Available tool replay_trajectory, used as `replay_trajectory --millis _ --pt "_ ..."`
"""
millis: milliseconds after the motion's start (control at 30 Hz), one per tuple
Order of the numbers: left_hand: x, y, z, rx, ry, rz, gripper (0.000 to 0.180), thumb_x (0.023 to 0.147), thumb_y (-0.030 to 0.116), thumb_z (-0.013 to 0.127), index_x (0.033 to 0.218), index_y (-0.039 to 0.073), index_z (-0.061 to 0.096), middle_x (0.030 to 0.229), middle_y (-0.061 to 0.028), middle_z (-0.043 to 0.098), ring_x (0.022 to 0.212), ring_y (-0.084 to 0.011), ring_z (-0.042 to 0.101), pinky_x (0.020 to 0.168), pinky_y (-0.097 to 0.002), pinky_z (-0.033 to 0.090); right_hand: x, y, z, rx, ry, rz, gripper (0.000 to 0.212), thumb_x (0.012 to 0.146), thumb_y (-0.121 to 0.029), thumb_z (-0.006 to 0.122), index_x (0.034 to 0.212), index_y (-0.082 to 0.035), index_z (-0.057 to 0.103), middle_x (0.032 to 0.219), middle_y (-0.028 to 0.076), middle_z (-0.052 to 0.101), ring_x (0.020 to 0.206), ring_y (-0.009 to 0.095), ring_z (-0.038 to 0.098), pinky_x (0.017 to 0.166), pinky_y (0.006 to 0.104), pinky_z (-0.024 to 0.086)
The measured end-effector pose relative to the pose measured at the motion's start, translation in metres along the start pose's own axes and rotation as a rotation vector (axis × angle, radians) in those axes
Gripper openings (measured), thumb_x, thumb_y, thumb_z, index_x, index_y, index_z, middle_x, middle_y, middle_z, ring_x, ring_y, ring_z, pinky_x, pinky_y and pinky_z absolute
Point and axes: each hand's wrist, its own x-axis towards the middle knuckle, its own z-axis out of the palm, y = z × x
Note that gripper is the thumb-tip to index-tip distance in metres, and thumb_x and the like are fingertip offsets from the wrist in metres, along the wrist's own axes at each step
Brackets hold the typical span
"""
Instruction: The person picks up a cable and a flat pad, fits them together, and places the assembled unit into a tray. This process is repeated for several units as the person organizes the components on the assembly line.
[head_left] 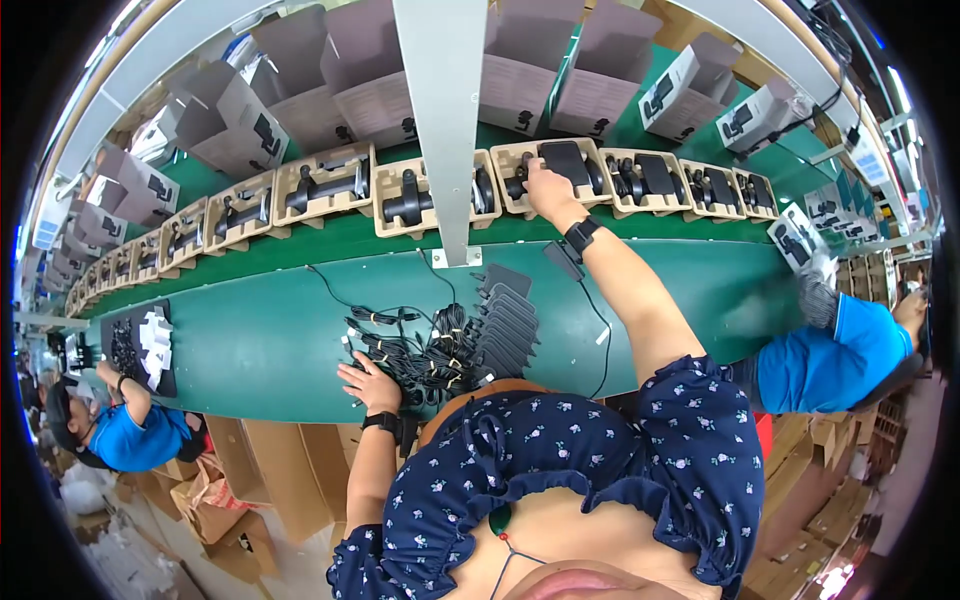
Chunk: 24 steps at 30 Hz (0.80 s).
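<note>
My right hand (548,190) reaches over the bench into a tan moulded tray (520,205) that holds black parts, including a flat black panel (563,158). Its fingers are drawn together at the black parts on the tray's left side; what lies between them is hidden. With fingers spread, my left hand (370,384) rests on the green bench at the left edge of a heap of black cables (450,345), several bundled with pale ties. Beside the heap, thin black plates (508,325) lie overlapping in a row. A black adapter (563,260) with a cord lies below my right wrist.
Similar filled trays (325,190) line the green belt on both sides. Open printed boxes (370,85) stand behind them. A pale metal post (440,120) rises from the bench before me. Co-workers in blue shirts are at the left (140,430) and right (840,355).
</note>
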Motion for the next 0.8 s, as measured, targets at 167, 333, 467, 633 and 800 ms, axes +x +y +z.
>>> replay_trajectory --millis 167,333,467,633,800 --pt "0.002 -0.001 -0.007 0.04 -0.008 -0.006 0.075 0.078 0.007 0.044 0.137 -0.003 -0.001 0.135 -0.0394 0.001 0.127 -0.0528 0.003 0.099 -0.0594 0.016 0.024 0.004 0.013 0.019 -0.034 0.072 0.034 0.084 -0.011 0.041 0.113 0.007 0.042 0.098 0.024 0.059 0.093 0.037 0.058 0.079 0.0421 0.047" --pt "0.004 -0.003 -0.004 0.099 -0.003 -0.013 0.075 0.078 0.008 0.044 0.137 -0.003 0.0 0.134 -0.04 0.002 0.127 -0.0528 0.004 0.098 -0.0591 0.018 0.05 -0.007 0.037 0.403 0.224 0.199 0.034 0.085 -0.019 0.047 0.107 0.005 0.038 0.095 0.028 0.057 0.091 0.042 0.055 0.077 0.0456 0.045" --pt "0.005 -0.003 -0.008 0.122 -0.053 -0.015 0.074 0.078 0.008 0.044 0.137 -0.003 0.001 0.135 -0.0397 0.002 0.127 -0.0527 0.005 0.098 -0.0587 0.02 0.047 -0.026 0.072 0.405 0.51 0.149 0.029 0.089 -0.02 0.042 0.108 0.001 0.037 0.097 0.027 0.052 0.086 0.041 0.055 0.073 0.0449 0.046" --pt "0.007 -0.013 -0.005 0.086 -0.055 -0.013 0.076 0.077 0.006 0.043 0.137 -0.002 -0.004 0.135 -0.0386 -0.001 0.127 -0.0523 0.004 0.099 -0.0584 0.019 0.038 -0.03 0.071 0.061 0.477 0.138 0.023 0.082 -0.012 0.046 0.101 0.0 0.047 0.093 0.022 0.055 0.09 0.036 0.056 0.074 0.0402 0.047" --pt "0.012 -0.017 -0.002 0.113 -0.025 -0.008 0.071 0.078 0.007 0.042 0.137 -0.002 0.003 0.135 -0.0389 0.003 0.127 -0.0517 0.007 0.098 -0.0586 0.021 0.037 -0.022 0.072 -0.131 0.467 0.022 0.019 0.079 -0.011 0.045 0.094 -0.003 0.053 0.087 0.013 0.06 0.089 0.028 0.055 0.075 0.0357 0.047"
